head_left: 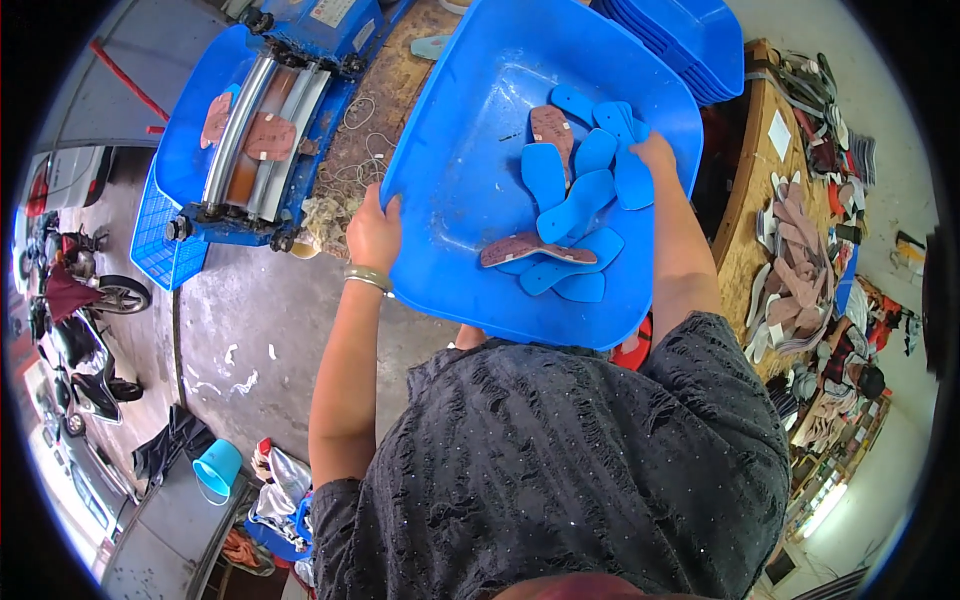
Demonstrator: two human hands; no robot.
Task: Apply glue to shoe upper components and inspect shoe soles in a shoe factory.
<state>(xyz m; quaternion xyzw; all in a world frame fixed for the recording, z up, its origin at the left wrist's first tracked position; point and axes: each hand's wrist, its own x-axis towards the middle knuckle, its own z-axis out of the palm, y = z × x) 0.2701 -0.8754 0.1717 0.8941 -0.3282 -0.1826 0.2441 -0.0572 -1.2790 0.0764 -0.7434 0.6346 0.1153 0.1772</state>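
A large blue plastic tub (450, 130) is tilted in front of my body. My left hand (374, 232) is closed on its left rim, with a bangle at the wrist. Inside, toward the right, lies a loose heap of blue shoe insoles (580, 203), mixed with a few brownish-pink patterned ones (538, 250). My right hand (656, 152) reaches over the tub's right side, its fingers closed at the edge of the blue insoles (632, 172) there. Its fingertips are partly hidden.
At the left stands a blue roller machine (262, 140) with a pink insole (270, 136) on its rollers. Behind it is another blue tub (190, 165). Stacked blue tubs (690, 45) stand at the far right, beside a wooden table (752, 270) with piled insoles (795, 265).
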